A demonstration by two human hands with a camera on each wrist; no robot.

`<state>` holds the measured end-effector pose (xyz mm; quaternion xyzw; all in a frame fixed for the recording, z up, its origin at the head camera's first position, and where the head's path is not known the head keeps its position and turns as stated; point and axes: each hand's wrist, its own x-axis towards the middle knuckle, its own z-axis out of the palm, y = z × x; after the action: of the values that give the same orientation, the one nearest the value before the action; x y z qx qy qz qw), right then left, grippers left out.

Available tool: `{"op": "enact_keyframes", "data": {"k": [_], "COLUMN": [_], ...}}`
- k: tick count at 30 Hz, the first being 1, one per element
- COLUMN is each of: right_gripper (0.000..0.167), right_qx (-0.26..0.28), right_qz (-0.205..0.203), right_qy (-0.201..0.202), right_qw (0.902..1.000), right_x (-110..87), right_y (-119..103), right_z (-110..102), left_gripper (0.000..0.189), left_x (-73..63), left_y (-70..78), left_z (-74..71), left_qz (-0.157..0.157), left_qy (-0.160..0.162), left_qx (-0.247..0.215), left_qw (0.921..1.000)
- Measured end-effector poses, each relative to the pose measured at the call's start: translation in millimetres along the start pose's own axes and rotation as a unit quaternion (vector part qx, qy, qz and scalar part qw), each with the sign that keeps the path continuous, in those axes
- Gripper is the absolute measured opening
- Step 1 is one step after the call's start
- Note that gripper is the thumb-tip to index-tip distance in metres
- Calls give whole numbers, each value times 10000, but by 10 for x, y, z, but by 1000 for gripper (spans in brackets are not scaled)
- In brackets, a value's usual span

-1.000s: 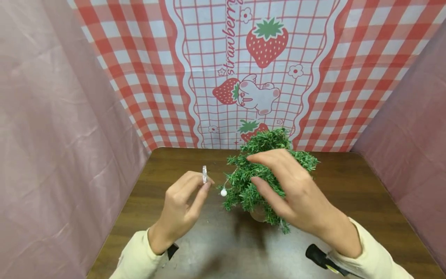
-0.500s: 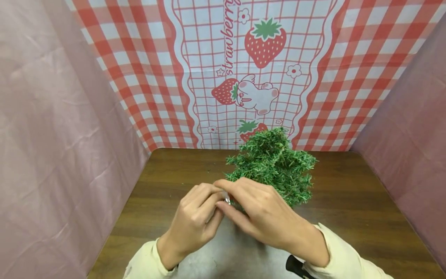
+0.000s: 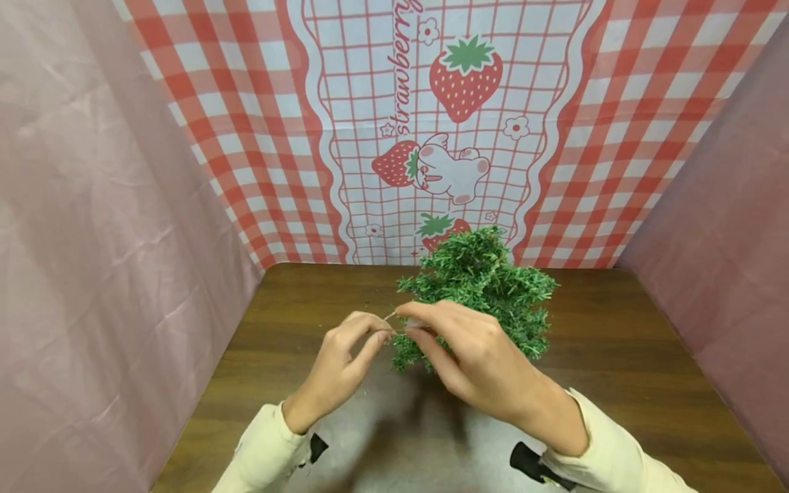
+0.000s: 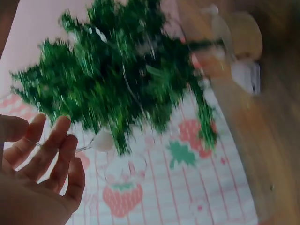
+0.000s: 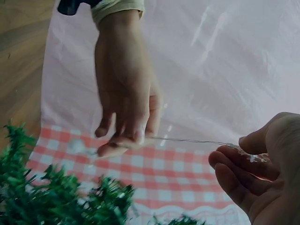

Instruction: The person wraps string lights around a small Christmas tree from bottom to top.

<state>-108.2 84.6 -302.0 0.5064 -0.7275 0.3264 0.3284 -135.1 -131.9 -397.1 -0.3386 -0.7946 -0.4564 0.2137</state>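
My left hand [image 3: 342, 356] pinches a thin wire [image 5: 187, 140] between thumb and fingers, just left of the green artificial tree [image 3: 481, 274]. A small white ball [image 4: 102, 141] on the wire sticks out past the left fingers. My right hand [image 3: 481, 359] is in front of the tree. In the right wrist view its thumb and forefinger pinch the wire's other end, where a clear snowflake-like piece [image 5: 253, 157] shows between them. The wire runs taut across the short gap between both hands. More wire loops through the branches in the left wrist view.
The tree's round, light-brown base [image 4: 247, 37] stands on the wooden table [image 3: 616, 329], with a small white box [image 4: 246, 76] beside it. A red checked strawberry cloth [image 3: 459, 89] hangs behind. Pink curtains [image 3: 123, 274] flank both sides.
My right hand came left from above the tree to meet my left hand. The clear piece, earlier at my left fingertips, is now in my right fingers, and the hands have parted slightly.
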Motion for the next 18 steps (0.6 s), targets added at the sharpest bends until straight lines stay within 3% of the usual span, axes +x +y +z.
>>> {"op": "enact_keyframes", "data": {"k": [4,10,14,18], "right_gripper": [23,19,19,20], "right_qx": [58,58,-30,-24], "right_qz": [358,521,587,748], "right_qy": [-156,-425,-546,-521], "right_qw": [9992,9977,9968,9958], "right_x": [-106,-245,-311,-333], "right_y": [86,193,237,253], "right_z": [7,151,234,241], "left_gripper": [11,9,9,10], "left_x": [97,270,354,433], "left_y": [-166,-420,-516,-529], "left_z": [-87,-218,-198,-161], "left_qz": [56,187,191,160], "left_qy": [367,824,825,903], "left_qx": [820,2272,2865,3058], "left_qw": [9959,9702,9543,9477]}}
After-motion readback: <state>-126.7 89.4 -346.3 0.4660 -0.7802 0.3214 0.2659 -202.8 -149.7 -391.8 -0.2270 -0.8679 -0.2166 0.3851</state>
